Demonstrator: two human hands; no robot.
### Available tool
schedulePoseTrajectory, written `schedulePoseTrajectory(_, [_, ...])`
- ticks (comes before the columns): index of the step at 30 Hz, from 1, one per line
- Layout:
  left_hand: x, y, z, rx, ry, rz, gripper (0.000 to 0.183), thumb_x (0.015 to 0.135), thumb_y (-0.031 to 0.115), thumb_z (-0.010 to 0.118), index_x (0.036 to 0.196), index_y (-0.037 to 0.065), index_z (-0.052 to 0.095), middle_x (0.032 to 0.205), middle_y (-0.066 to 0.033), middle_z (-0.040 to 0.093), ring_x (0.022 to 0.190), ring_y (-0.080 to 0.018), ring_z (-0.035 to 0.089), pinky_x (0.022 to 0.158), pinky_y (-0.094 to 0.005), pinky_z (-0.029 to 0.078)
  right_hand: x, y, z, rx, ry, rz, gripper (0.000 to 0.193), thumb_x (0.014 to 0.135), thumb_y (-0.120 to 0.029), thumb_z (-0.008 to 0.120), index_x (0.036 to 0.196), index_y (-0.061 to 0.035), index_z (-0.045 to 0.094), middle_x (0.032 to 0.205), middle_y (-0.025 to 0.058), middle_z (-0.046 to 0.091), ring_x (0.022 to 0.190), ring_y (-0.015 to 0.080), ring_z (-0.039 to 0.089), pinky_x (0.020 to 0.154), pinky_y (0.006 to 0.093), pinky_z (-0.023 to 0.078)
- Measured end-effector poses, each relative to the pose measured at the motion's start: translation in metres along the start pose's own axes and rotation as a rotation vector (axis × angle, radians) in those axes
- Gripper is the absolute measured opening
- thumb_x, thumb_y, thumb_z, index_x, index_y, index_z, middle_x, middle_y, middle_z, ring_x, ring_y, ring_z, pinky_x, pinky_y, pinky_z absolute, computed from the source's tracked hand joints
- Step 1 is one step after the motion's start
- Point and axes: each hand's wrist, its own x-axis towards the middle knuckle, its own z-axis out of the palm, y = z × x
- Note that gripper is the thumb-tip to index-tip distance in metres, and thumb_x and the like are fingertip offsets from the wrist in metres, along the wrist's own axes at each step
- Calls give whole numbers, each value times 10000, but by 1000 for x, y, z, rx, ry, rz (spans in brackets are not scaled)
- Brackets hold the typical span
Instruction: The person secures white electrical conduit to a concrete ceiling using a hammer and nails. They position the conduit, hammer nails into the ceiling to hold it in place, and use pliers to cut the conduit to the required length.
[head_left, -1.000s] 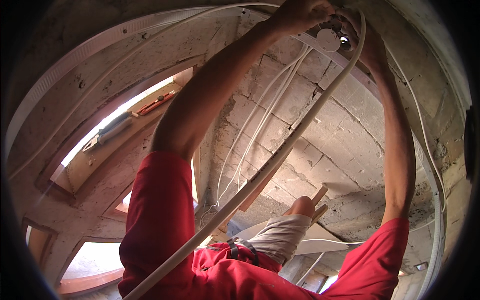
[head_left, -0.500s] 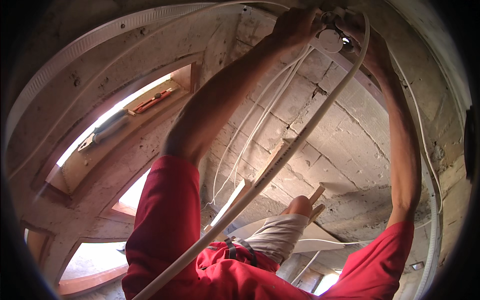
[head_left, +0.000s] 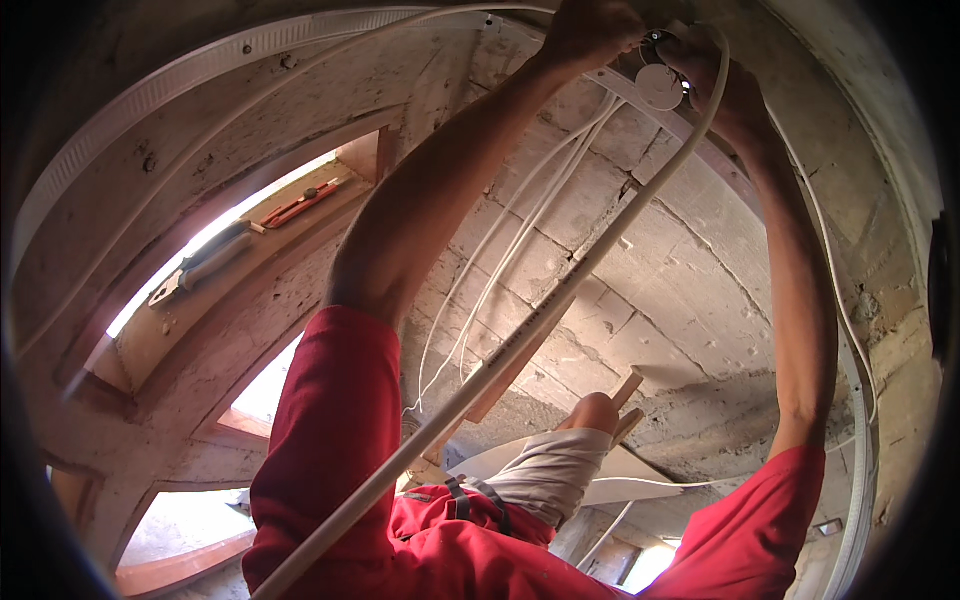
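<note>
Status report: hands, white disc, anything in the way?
Left hand, right hand: near white disc, grips unclear. White pipe crosses before right hand.

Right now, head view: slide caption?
Left hand and right hand near a round white disc, a pale cable crossing the picture diagonally.

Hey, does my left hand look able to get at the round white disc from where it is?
Probably yes: the left hand is up beside the round white disc, and nothing shows between them. The pale tube passes on the disc's other side.
</note>
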Motion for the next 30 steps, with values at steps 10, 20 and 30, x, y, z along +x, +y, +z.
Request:
schedulePoseTrajectory(10, [26,-2,-1,-32,-373,-588,243,895,349,817,991,129,773,922,22,764,788,-89,678,750,-281,546,3,-6,-7,42,-105,65,325,1063,-230,495,1377,-258,572,1297,51,628,1147,303,675,867,422,610])
schedulePoseTrajectory(20, [16,-4,24,-50,-232,-467,223,837,322,845,956,155,755,868,35,740,732,-109,680,689,-316,569,23,5,0,176,-254,70,233,1004,-158,552,1197,-128,679,1195,131,666,1130,347,667,888,477,585])
schedulePoseTrajectory(30, [-13,29,28,724,-38,-71,305,885,385,713,1042,132,778,961,-104,769,952,-304,749,842,-490,565,4,35,22,254,-197,109,304,963,-82,590,1235,-168,693,1299,166,587,1194,349,628,976,462,545])
